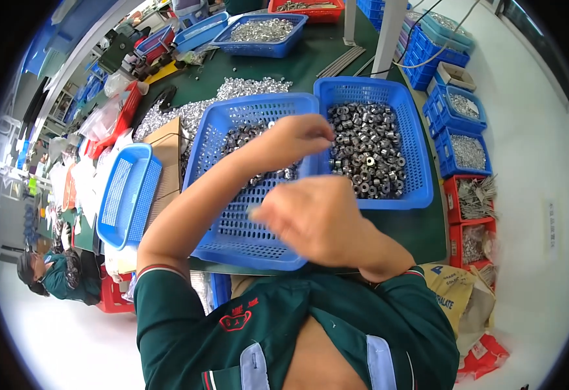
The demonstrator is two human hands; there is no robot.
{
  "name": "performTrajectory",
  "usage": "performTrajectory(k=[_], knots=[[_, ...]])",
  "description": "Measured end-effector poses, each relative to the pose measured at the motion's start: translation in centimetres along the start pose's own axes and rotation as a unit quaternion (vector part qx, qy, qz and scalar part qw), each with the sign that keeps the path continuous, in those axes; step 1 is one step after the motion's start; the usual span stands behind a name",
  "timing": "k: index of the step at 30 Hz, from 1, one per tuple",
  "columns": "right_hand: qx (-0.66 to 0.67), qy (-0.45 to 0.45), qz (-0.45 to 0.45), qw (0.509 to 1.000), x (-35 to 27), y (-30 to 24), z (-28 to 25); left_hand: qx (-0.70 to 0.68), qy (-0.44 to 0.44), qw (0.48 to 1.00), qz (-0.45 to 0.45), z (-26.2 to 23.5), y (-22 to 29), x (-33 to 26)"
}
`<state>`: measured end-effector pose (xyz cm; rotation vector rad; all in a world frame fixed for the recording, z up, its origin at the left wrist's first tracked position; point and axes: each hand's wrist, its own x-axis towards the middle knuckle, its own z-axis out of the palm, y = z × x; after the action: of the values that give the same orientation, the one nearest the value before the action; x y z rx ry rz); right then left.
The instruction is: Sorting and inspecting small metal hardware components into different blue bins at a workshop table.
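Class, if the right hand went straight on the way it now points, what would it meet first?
Probably the left forearm, which crosses that line; depth is unclear, so the right hand might pass below it toward the left basket.

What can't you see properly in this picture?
All in the head view:
- Whether the left hand holds anything: curled fingers hide it.
- Whether the right hand holds anything: blurred.
- Some of the left blue basket: behind the arms.
- The red tray's far end: cut off by the top edge.
- Loose silver pieces' exact shapes: too small.
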<state>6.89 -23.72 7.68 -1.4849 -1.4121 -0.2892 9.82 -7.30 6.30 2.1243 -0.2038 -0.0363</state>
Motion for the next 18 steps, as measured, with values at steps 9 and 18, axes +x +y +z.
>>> performTrajectory(k=[9,18], knots=[[-0.004,-0.016,-0.062,0.998,0.3,-0.9,-1.1,0.270,-0.030,0.955,0.116,7.8,-3.7,9.9],[0.005,0.153,0.145,0.978,0.7,0.6,-4.7,0.203,0.162,0.962,0.086,-0.6,-2.0,2.8]])
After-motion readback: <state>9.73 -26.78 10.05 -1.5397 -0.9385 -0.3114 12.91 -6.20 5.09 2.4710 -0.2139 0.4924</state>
